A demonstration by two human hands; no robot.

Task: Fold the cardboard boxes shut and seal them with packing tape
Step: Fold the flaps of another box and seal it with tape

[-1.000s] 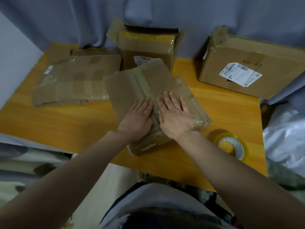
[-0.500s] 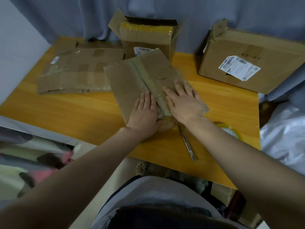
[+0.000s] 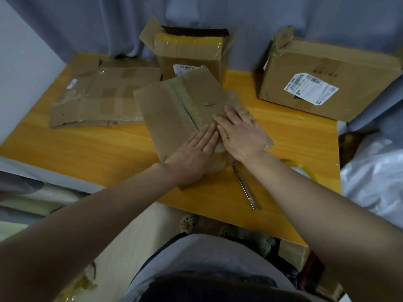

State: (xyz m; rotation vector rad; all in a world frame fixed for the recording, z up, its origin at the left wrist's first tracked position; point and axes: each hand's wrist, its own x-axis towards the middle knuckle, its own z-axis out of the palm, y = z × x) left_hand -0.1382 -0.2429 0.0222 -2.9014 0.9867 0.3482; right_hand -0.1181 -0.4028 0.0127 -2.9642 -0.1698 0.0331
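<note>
Here, the left hand (image 3: pixel 194 154) and right hand (image 3: pixel 242 136) lay flat, fingers (image 3: pixel 208 137) straight and close together, on the flattened box (image 3: pixel 165 110) mid-surface (image 3: pixel 87 153), whose taped seam seemed liable to spring open if their pressure slipped sideways.

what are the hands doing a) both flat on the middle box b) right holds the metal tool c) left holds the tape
a: the left hand and right hand lie flat side by side on the middle box; the tape and metal tool lie untouched on the table.
</note>
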